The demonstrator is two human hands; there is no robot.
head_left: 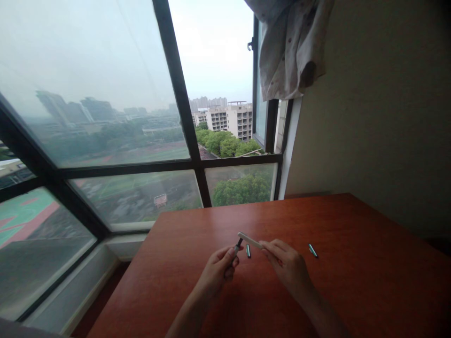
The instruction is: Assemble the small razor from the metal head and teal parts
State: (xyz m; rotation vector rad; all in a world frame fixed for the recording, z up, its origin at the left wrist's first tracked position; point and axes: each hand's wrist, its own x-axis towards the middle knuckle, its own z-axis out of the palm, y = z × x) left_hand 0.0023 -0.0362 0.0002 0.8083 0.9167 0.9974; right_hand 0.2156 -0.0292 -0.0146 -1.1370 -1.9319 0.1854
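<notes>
My left hand (220, 267) is closed around a slim grey pen-like piece (237, 249) whose dark narrow end points up and to the right. A slender pale stick (251, 240) is pinched at its near end by my right hand (287, 260). Its far end meets or overlaps the dark tip; I cannot tell whether they touch. Just behind the gap between my hands lies a small dark piece with a green-white stripe, like a pen cap (248, 251). A similar cap-like piece with a clip (313, 250) rests farther right, beyond my right hand.
Both hands are over a reddish-brown wooden table (197, 230). Dark-framed windows (127, 166) run along the left and back, with one pane open. A pale garment (291, 51) hangs at the upper right, beside a plain wall (369, 117).
</notes>
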